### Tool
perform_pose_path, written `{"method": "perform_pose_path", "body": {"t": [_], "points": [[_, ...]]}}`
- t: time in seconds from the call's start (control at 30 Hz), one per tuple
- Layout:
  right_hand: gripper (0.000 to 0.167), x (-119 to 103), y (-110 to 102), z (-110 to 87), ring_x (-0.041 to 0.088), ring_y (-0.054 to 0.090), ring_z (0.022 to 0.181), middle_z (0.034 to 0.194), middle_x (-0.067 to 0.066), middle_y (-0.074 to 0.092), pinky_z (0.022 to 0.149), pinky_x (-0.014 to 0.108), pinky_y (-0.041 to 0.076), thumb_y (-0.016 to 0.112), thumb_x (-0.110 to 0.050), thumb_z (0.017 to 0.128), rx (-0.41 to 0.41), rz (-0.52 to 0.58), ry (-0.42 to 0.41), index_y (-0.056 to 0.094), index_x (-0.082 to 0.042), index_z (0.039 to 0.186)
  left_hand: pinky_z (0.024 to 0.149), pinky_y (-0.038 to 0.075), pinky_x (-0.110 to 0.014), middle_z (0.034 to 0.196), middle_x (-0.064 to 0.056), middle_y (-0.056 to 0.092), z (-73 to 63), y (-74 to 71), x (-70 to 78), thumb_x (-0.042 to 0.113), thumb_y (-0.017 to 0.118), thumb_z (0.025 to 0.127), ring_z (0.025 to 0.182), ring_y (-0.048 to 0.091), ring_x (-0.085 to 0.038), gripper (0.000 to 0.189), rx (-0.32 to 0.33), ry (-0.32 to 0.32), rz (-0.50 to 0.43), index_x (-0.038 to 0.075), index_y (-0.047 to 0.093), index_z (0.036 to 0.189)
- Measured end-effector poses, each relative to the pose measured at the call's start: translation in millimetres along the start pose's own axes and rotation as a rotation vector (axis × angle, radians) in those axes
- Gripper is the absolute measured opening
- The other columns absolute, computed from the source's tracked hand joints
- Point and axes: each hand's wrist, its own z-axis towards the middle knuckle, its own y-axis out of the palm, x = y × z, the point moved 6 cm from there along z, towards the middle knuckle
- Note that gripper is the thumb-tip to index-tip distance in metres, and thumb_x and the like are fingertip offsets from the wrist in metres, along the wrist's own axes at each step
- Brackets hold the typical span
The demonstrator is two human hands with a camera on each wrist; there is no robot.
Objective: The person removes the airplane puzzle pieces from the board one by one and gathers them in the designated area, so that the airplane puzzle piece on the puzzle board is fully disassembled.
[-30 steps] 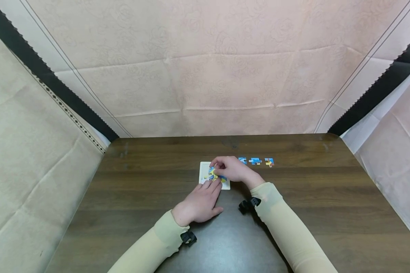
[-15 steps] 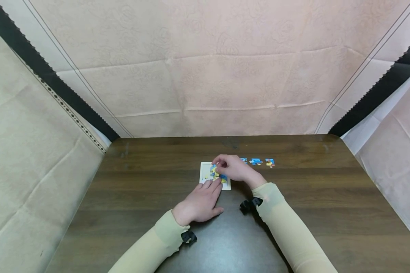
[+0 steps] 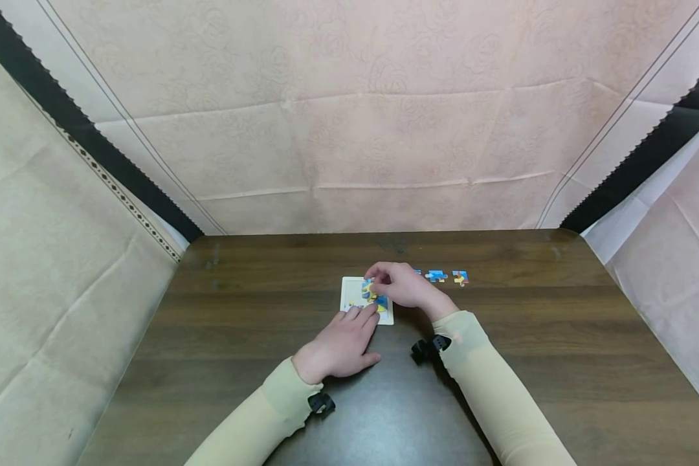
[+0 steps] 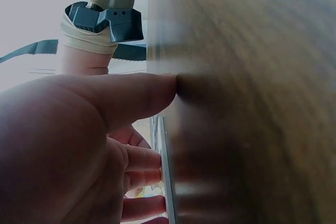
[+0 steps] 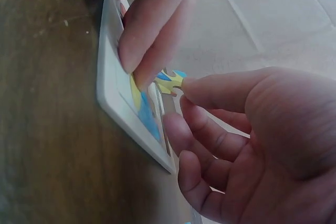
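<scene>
A white-rimmed puzzle board (image 3: 347,296) lies flat on the table under both hands. My right hand (image 3: 404,286) pinches a yellow and blue jigsaw piece (image 5: 170,82) between thumb and fingers, held up over the board and tilted in the right wrist view. Below it, a blue and yellow piece (image 5: 149,115) lies inside the board's frame. My left hand (image 3: 342,346) rests with straight fingers on the board's near edge, its thumb (image 4: 152,92) out to the side touching the table. Part of the board is hidden under these fingers.
Right of the board, a row of loose jigsaw pieces (image 3: 436,276) lies on the brown wooden table (image 3: 256,291); the right hand partly covers the nearest. Pale cloth (image 3: 349,142) hangs behind the table's far edge and at both sides. Each wrist wears a black camera (image 3: 321,405).
My right hand has shifted slightly right and away from me, with the jigsaw piece still pinched. My left hand stays on the board's near edge.
</scene>
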Motion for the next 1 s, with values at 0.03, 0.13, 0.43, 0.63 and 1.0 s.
{"method": "perform_pose_path", "body": {"t": [0.03,0.13,0.43,0.63,1.0], "points": [[0.02,0,-1,-0.5,0.021,0.063,0.093,0.099,-0.001,0.07,0.086,0.041,0.054,0.071,-0.017,0.104,0.001,0.001,0.002,0.074,-0.014,0.124,0.119,0.038,-0.047,0.168,-0.012,0.037,0.7,0.7,-0.3,0.053,0.065,0.104,0.147,0.04,-0.03,0.08,-0.005,-0.002,-0.001,0.003,0.043,0.162],[0.02,1,-5,-2.7,0.021,0.062,0.092,0.099,-0.001,0.07,0.083,0.039,0.053,0.071,-0.018,0.105,0.013,0.005,0.005,0.074,-0.016,0.124,0.12,0.037,-0.047,0.169,-0.011,0.036,2.8,4.1,-1.3,0.054,0.065,0.104,0.148,0.04,-0.029,0.081,-0.015,-0.003,-0.003,0.004,0.042,0.163],[0.019,5,-35,-18.3,0.021,0.062,0.08,0.099,0.002,0.068,0.071,0.039,0.053,0.068,-0.021,0.107,0.083,0.039,-0.012,0.073,-0.017,0.125,0.12,0.037,-0.049,0.169,-0.012,0.037,1.6,2.7,-0.6,0.052,0.066,0.104,0.148,0.039,-0.031,0.078,-0.012,-0.008,-0.028,0.003,0.044,0.161],[0.023,23,-55,-34.5,0.021,0.061,0.088,0.1,0.001,0.069,0.077,0.04,0.052,0.068,-0.021,0.107,0.124,0.021,-0.006,0.074,-0.014,0.127,0.121,0.036,-0.049,0.17,-0.011,0.035,1.0,3.5,-0.5,0.052,0.065,0.105,0.149,0.039,-0.03,0.078,-0.016,-0.015,-0.037,0.003,0.043,0.161],[0.024,76,-77,-79.7,0.028,0.065,0.086,0.097,0.006,0.069,0.076,0.04,0.053,0.07,-0.02,0.106,0.114,0.057,0.12,0.069,-0.009,0.127,0.124,0.032,-0.049,0.173,-0.011,0.03,-0.4,3.3,2.1,0.05,0.061,0.107,0.154,0.034,-0.031,0.078,-0.055,-0.023,-0.032,0.006,0.036,0.166]]}}
